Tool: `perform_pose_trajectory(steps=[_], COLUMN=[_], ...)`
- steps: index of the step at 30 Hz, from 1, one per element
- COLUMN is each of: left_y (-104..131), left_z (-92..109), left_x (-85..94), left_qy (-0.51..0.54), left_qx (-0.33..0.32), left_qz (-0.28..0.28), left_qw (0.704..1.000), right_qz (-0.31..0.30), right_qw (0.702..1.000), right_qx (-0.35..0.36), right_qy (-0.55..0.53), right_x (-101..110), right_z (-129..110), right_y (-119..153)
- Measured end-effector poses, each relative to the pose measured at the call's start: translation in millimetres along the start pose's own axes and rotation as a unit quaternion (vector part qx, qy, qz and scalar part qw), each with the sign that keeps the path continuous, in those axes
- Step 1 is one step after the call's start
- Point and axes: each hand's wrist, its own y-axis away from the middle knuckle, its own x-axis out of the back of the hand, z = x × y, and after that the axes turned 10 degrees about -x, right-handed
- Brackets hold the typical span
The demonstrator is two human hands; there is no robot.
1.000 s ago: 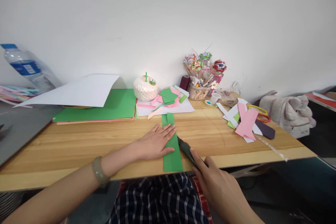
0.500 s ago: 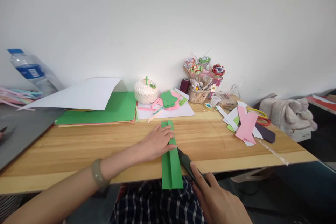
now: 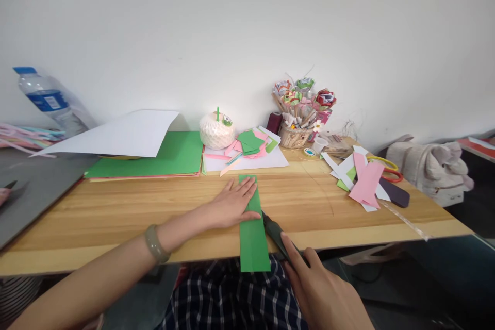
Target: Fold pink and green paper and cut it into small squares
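Observation:
A green paper strip (image 3: 254,247) lies lengthwise towards me, its near end hanging past the table's front edge over my lap. My left hand (image 3: 235,203) lies flat on the strip's far half, fingers stretched out and thumb across it. My right hand (image 3: 317,281) is closed round the dark handle of what looks like a craft knife (image 3: 275,233). Its dark narrow tip is close to the strip's right edge, just beyond my left thumb; whether it touches the paper I cannot tell. Faint lengthwise crease lines show on the strip.
Behind the strip are cut paper pieces (image 3: 251,143), a foam-netted fruit (image 3: 217,131) and a basket of paper flowers (image 3: 296,136). Green sheets (image 3: 181,152) lie left. Paper scraps (image 3: 365,180) and scissors (image 3: 390,174) lie right. Another person's hand (image 3: 3,195) shows at the left edge.
The strip's lengthwise flap, standing up before, now lies flat. My left hand has flattened its fingers over the paper. My right hand keeps its grip, nearly unmoved; the view has shifted slightly.

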Motion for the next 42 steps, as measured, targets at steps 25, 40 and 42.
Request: perform_pose_trajectory(steps=[25,40,42], left_y=[0,-1,-1], left_z=[1,2,3], left_x=[-1.1,-1.6,-0.6], left_qy=[-0.003,-0.002,0.0], left_qx=[0.007,0.017,0.019], left_qz=[0.003,0.002,0.003], left_qw=[1.0,1.0,1.0], right_qz=[-0.059,-0.178,-0.178], right_qw=[0.997,0.979,0.979], right_qx=[-0.026,-0.087,-0.091], right_qy=[0.047,0.039,0.036], right_x=[-3,-1,-2], right_z=[-3,-10,-9], right_y=[-33,-73,-77])
